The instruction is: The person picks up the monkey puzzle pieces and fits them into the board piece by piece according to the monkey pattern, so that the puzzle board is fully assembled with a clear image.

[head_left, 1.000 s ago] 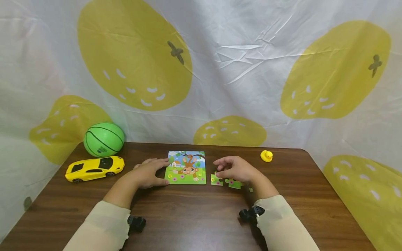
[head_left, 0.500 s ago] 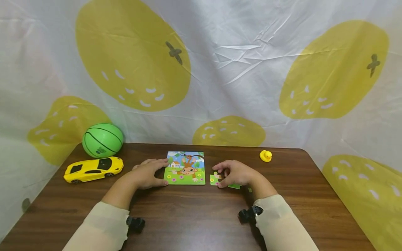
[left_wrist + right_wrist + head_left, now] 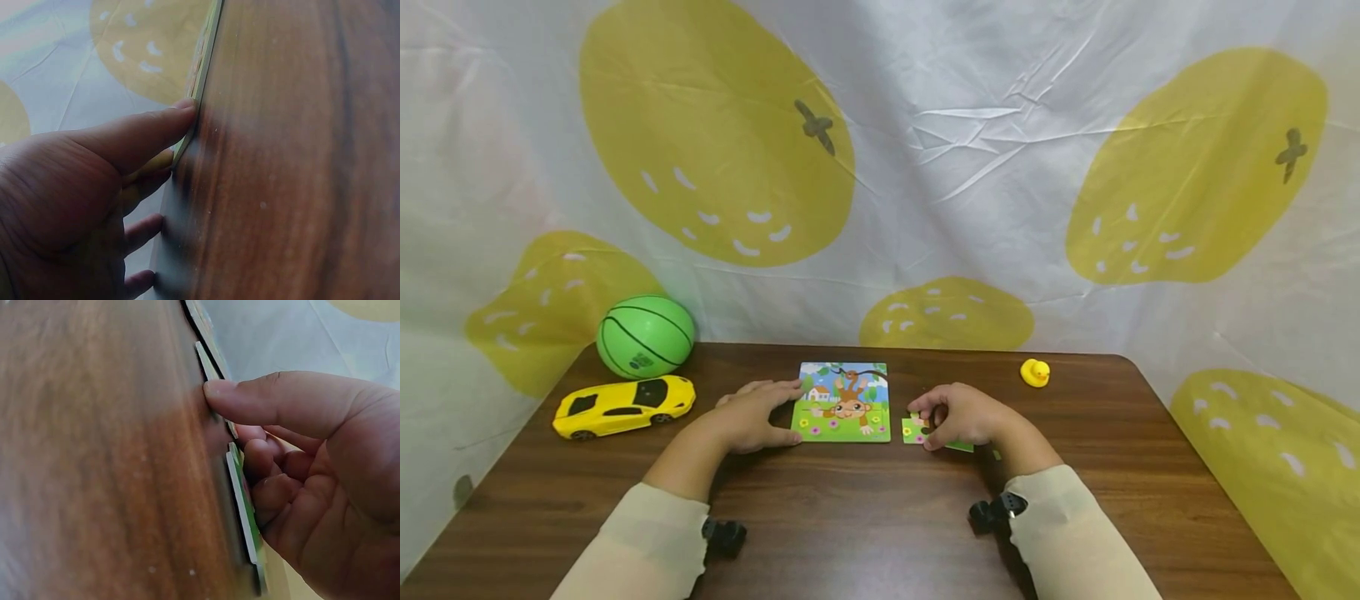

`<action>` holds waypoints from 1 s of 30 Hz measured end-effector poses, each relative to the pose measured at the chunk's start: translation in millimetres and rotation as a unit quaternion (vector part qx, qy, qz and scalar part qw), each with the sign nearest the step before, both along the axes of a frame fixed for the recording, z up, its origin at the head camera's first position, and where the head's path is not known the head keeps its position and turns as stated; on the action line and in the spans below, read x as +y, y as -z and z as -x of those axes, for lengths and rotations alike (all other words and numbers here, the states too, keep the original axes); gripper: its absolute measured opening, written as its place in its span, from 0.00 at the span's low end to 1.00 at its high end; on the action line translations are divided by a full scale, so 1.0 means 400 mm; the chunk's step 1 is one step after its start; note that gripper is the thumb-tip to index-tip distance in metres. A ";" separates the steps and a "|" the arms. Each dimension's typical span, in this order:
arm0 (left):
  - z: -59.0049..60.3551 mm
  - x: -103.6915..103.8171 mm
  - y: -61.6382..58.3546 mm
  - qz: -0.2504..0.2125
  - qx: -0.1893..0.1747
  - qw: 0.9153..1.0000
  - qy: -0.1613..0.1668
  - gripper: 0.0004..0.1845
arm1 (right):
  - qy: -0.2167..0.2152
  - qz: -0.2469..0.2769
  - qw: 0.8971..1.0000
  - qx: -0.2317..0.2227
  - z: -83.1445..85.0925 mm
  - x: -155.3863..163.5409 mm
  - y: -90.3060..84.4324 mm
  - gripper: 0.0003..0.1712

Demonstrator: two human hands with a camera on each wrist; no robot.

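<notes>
A square monkey jigsaw puzzle (image 3: 842, 427) lies flat at the middle of the table in the head view. My left hand (image 3: 751, 418) rests at its left side, thumb on the near corner and fingertips along the left edge; the left wrist view has the thumb against the puzzle's thin edge (image 3: 206, 62). To the right of the puzzle, my right hand (image 3: 966, 415) pinches a flower-patterned puzzle piece (image 3: 913, 432) between thumb and index finger, low at the tabletop. Another green puzzle piece (image 3: 961, 447) is partly hidden under that hand, its edge visible in the right wrist view.
A small bit of a further puzzle piece (image 3: 997, 455) shows beside the right wrist. At the left stand a green ball (image 3: 646, 337) and a yellow toy car (image 3: 625, 406). A yellow rubber duck (image 3: 1035, 373) sits back right. A fruit-print curtain (image 3: 970, 233) hangs behind the table.
My right hand has come down and its thumb and index finger have closed on the flower-patterned puzzle piece. The left hand has stayed at the puzzle's edge.
</notes>
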State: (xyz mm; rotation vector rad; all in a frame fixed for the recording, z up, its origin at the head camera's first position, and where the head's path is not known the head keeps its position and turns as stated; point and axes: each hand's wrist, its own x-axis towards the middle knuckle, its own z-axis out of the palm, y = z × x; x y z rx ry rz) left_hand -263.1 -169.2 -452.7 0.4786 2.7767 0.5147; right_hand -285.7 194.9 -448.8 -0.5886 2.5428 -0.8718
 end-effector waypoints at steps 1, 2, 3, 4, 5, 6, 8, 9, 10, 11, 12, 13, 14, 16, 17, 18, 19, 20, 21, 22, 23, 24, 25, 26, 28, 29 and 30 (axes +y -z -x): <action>0.000 0.000 0.000 0.000 0.000 1.000 0.000 0.42 | 0.002 -0.002 1.000 0.003 -0.001 0.000 -0.001 0.31; 0.000 0.000 0.001 0.001 0.001 1.000 0.001 0.42 | 0.005 -0.003 1.000 0.004 -0.001 0.000 -0.002 0.31; 0.000 0.000 0.000 0.001 0.001 1.000 0.001 0.42 | 0.008 -0.004 1.000 0.006 -0.002 0.000 -0.002 0.30; 0.000 0.001 0.000 0.001 0.002 1.000 0.002 0.42 | 0.011 -0.004 1.000 0.007 -0.003 0.000 -0.004 0.30; 0.000 0.001 -0.001 0.001 0.002 1.000 0.002 0.42 | 0.015 -0.003 1.000 0.009 -0.004 -0.001 -0.007 0.29; 0.000 0.001 -0.002 0.000 0.003 1.000 0.002 0.42 | 0.018 -0.001 1.000 0.013 -0.005 -0.002 -0.010 0.29; -0.001 0.001 -0.003 -0.001 0.003 1.000 0.002 0.42 | 0.022 0.007 1.000 0.015 -0.007 -0.006 -0.017 0.29; -0.002 0.001 -0.003 -0.002 0.003 1.000 0.002 0.42 | 0.023 0.012 1.000 0.015 -0.009 -0.010 -0.021 0.29; -0.002 0.001 -0.003 -0.003 0.002 1.000 0.001 0.42 | 0.023 0.018 0.999 0.014 -0.011 -0.015 -0.026 0.29; -0.002 0.001 -0.003 -0.004 0.002 1.000 0.001 0.42 | 0.022 0.026 0.999 0.013 -0.012 -0.021 -0.030 0.29; -0.001 0.001 -0.003 -0.003 0.001 1.000 0.001 0.42 | 0.020 0.033 0.999 0.012 -0.013 -0.028 -0.033 0.29; -0.001 0.001 -0.003 -0.003 0.001 1.000 0.001 0.42 | 0.017 0.042 0.999 0.009 -0.014 -0.037 -0.036 0.30; -0.001 0.001 -0.002 -0.002 0.001 1.000 0.002 0.42 | 0.015 0.049 0.999 0.005 -0.015 -0.046 -0.039 0.31; 0.001 0.001 -0.002 -0.001 0.001 1.000 0.002 0.42 | 0.010 0.063 0.998 0.004 -0.017 -0.069 -0.045 0.32; 0.002 0.001 -0.002 -0.001 0.001 1.000 0.002 0.42 | 0.008 0.069 0.998 0.004 -0.017 -0.081 -0.048 0.33; 0.003 0.001 -0.002 0.000 0.002 1.000 0.003 0.42 | 0.007 0.073 0.997 0.004 -0.018 -0.095 -0.051 0.33; 0.003 0.001 -0.001 0.000 0.003 1.000 0.004 0.42 | 0.006 0.077 0.997 0.003 -0.019 -0.109 -0.054 0.34; 0.004 0.001 -0.001 0.000 0.003 1.000 0.005 0.42 | 0.004 0.082 0.997 0.004 -0.019 -0.123 -0.056 0.33; 0.005 0.001 0.000 0.000 0.004 1.000 0.005 0.42 | 0.001 0.087 0.996 0.006 -0.019 -0.139 -0.056 0.33; 0.005 0.000 0.001 0.000 0.004 1.000 0.005 0.42 | -0.002 0.090 0.996 0.006 -0.019 -0.155 -0.057 0.33; 0.006 0.000 0.002 0.000 0.005 1.000 0.006 0.42 | -0.006 0.096 0.995 0.006 -0.019 -0.171 -0.057 0.33; 0.006 -0.001 0.003 0.000 0.005 1.000 0.005 0.42 | -0.010 0.099 0.995 0.006 -0.017 -0.187 -0.056 0.32; 0.006 -0.001 0.003 0.000 0.006 1.000 0.005 0.42 | -0.014 0.104 0.995 0.006 -0.015 -0.203 -0.054 0.33; 0.006 -0.002 0.004 0.000 0.007 1.000 0.006 0.42 | -0.017 0.108 0.994 0.004 -0.012 -0.219 -0.052 0.33; 0.006 -0.003 0.004 -0.002 0.008 1.000 0.006 0.42 | -0.018 0.108 0.994 0.000 -0.006 -0.247 -0.047 0.33; 0.005 -0.003 0.004 -0.004 0.009 1.000 0.007 0.42 | -0.018 0.109 0.994 -0.004 -0.003 -0.259 -0.043 0.33; 0.004 -0.003 0.004 -0.005 0.009 1.000 0.007 0.42 | -0.018 0.108 0.994 -0.006 0.001 -0.271 -0.040 0.33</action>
